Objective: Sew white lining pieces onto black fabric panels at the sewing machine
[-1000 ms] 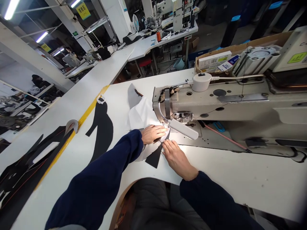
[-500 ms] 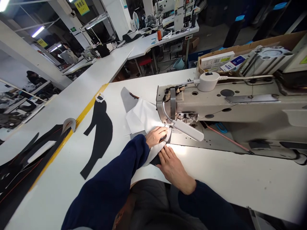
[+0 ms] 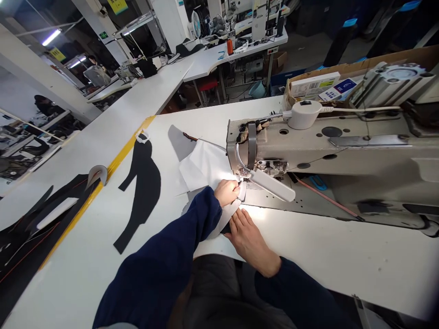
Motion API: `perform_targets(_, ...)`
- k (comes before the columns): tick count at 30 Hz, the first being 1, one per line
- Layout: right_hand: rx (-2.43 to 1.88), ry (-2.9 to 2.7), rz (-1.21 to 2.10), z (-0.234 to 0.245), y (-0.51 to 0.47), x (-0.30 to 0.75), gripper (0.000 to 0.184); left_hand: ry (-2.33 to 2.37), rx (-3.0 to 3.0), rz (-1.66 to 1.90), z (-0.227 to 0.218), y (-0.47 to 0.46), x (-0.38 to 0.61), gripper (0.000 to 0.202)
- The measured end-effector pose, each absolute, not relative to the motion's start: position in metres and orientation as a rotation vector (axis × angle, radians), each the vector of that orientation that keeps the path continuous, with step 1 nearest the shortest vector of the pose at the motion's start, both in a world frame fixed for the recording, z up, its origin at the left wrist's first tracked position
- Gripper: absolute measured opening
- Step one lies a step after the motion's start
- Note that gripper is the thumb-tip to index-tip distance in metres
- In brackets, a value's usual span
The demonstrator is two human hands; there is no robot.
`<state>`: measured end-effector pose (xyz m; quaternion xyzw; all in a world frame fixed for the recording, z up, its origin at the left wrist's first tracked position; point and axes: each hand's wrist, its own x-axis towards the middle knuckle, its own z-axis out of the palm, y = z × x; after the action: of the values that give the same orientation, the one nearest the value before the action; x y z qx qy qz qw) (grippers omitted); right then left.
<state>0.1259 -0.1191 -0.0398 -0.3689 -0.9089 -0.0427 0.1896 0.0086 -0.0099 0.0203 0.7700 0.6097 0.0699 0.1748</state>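
My left hand (image 3: 227, 192) is closed at the sewing machine's (image 3: 264, 146) needle area, its fingers curled in against the light fabric; a small dark bit shows by the fingertips, but what they grip is hidden. My right hand (image 3: 252, 240) lies flat, fingers stretched out, on the near edge of the grey-white fabric piece (image 3: 206, 167), beside a dark part of it. This fabric spreads left of the machine head, with a dark strip (image 3: 190, 136) at its far end. A lamp (image 3: 272, 185) lights the spot beside my left hand.
A black cut fabric piece (image 3: 147, 183) lies on the white table (image 3: 181, 292) to the left. Beyond the yellow tape (image 3: 118, 160) are more dark pieces (image 3: 44, 224). Behind the machine stands a cardboard box (image 3: 290, 93) with small boxes and a metal part. Other workstations fill the background.
My left hand has shifted slightly toward the needle and curled more tightly; the dark thing under it now barely shows. My right hand stays nearly in place. The view has moved slightly.
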Motion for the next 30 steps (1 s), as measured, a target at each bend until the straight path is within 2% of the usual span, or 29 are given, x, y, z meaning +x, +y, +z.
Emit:
perform_targets(9,-1.045,-2.550,-0.099,-0.037,-0.107,0.130,0.044,1.664,2.122,0.263,0.024,-0.002,0.010,0.023)
perform_targets(13,-1.057,-2.544,-0.103,-0.041,-0.100,0.131,0.045,1.602,2.091,0.295,0.023,0.000,0.004,0.003)
perform_targets(21,-1.069,-2.553,-0.087,-0.037,-0.087,0.130,0.037,1.612,1.974,0.400,0.006,0.009,0.001,0.006)
perform_targets(30,-1.085,-2.528,-0.140,-0.036,-0.069,0.126,0.031,1.639,2.221,0.274,0.012,0.028,0.002,0.011)
